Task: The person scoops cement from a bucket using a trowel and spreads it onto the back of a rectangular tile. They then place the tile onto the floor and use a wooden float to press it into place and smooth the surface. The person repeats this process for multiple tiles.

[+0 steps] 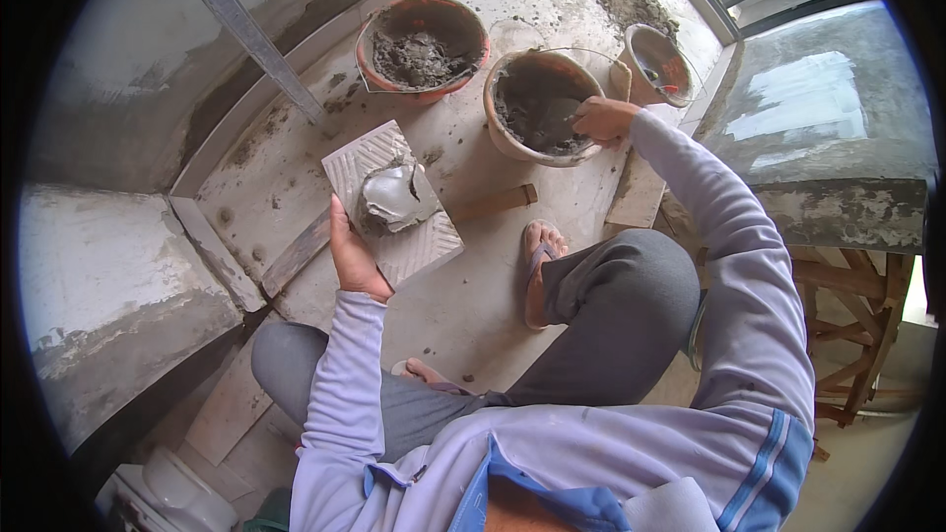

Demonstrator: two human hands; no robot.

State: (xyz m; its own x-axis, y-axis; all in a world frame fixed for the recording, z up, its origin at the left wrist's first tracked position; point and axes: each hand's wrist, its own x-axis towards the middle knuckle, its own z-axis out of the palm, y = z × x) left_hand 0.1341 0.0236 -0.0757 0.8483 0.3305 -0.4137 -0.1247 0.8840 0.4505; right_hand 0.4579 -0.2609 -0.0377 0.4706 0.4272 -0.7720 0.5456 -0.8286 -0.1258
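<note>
Left: metal straightedge (241, 34) leans along the grey wall, its lower end at the floor. Left hand (357, 254) grips the tile (347, 169) by its near-left edge; thumb lies along that edge, remaining fingers hidden beneath. Tile is tilted, ridged face up, at left-centre in front of the person; a smooth-topped mound of wet grey mortar (399, 199) sits mid-face. Red-rimmed bucket (419, 12) stands far beyond the tile, lumpy grey mix inside. Wooden piece (498, 202) shows just right of the tile, partly covered by it. Middle bucket (510, 141) stands right of the red-rimmed one, dark mix inside. Right hand (603, 120) is over its right rim, fingers curled narrow; cannot tell what they hold. Far right: smaller bucket (647, 41), apart from the hand. Right: wooden trestle (847, 281).
</note>
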